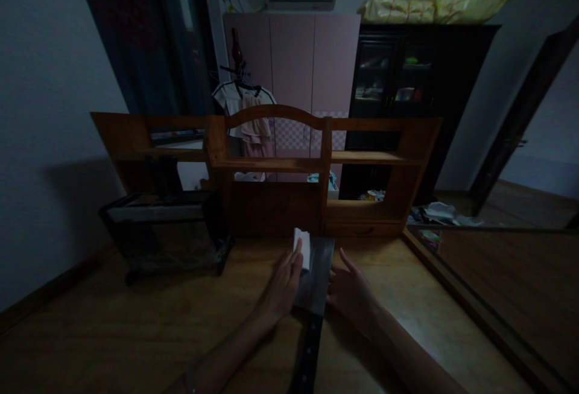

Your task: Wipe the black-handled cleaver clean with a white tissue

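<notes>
A cleaver point(313, 285) with a broad dark metal blade lies on the wooden tabletop, its black riveted handle point(310, 346) pointing toward me. My left hand point(284, 279) is at the blade's left side, closed on a folded white tissue point(303, 249) that rests against the upper left part of the blade. To the right is my right hand point(350, 291), thumb raised and apart, fingers curled in at the blade's right edge. Its fingertips are close to that edge; dim light hides whether they grip it.
A wooden shelf unit point(271, 165) stands along the table's far side. At left is a dark-framed glass tank point(167, 231) with a black device on top. A raised wooden edge point(452, 288) borders the table's right side. Behind are a pink wardrobe point(292, 62) and a black cabinet point(420, 92).
</notes>
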### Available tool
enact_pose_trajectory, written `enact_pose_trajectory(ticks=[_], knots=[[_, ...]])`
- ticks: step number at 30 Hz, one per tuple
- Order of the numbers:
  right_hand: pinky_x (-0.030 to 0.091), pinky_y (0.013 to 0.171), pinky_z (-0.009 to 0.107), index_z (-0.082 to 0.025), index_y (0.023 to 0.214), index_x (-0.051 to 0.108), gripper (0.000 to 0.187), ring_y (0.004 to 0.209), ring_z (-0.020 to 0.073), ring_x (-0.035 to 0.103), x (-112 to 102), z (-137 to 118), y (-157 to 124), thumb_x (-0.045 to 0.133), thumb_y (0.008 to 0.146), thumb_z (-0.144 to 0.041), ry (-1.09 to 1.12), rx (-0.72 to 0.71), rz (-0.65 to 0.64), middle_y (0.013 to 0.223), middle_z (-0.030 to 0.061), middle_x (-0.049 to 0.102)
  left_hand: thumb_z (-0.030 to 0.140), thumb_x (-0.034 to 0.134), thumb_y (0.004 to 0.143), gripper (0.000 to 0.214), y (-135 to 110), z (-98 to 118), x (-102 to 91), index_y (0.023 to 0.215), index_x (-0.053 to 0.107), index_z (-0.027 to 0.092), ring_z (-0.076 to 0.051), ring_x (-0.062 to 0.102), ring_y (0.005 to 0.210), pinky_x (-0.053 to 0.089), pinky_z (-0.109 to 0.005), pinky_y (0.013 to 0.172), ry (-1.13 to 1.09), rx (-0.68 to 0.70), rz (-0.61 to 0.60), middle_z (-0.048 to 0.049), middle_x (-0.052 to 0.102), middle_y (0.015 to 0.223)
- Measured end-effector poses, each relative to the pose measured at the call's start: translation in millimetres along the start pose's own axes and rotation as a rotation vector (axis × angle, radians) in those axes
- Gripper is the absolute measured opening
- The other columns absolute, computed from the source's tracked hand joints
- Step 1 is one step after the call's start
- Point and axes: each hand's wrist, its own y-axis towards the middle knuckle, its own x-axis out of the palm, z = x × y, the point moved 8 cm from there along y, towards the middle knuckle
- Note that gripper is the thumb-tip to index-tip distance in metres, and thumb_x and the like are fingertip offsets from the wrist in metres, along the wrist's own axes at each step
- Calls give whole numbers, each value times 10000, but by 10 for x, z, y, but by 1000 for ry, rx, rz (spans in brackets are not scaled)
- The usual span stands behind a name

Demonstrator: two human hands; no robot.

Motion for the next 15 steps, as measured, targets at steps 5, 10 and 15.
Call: enact_pose_trajectory(ticks=[5, 10, 15], knots=[[516, 736, 335, -126, 1042, 640, 530, 817, 215, 683, 89, 97, -3, 425, 934, -598, 52, 56, -56, 873, 94, 722, 395, 177, 1039, 500, -79, 310, 196, 1534, 161, 326, -160, 147, 1463, 218, -422, 1207, 50, 140, -214, 45, 186, 1584], [515, 705, 327, -96, 1002, 640, 578, 739, 201, 671, 77, 138, 4, 414, 928, -623, 54, 72, -86, 826, 103, 716, 396, 173, 1039, 512, -117, 285, 352, 1538, 154, 286, -167, 75, 1472, 176, -439, 1216, 147, 210, -289, 22, 115, 1599], [512, 714, 343, -129, 1044, 622, 561, 721, 202, 679, 95, 123, -17, 408, 925, -634, 35, 78, -81, 847, 88, 712, 415, 209, 1033, 533, -71, 41, 274, 1542, 153, 269, -183, 101, 1471, 213, -457, 1204, 218, 136, -165, -15, 127, 1601]])
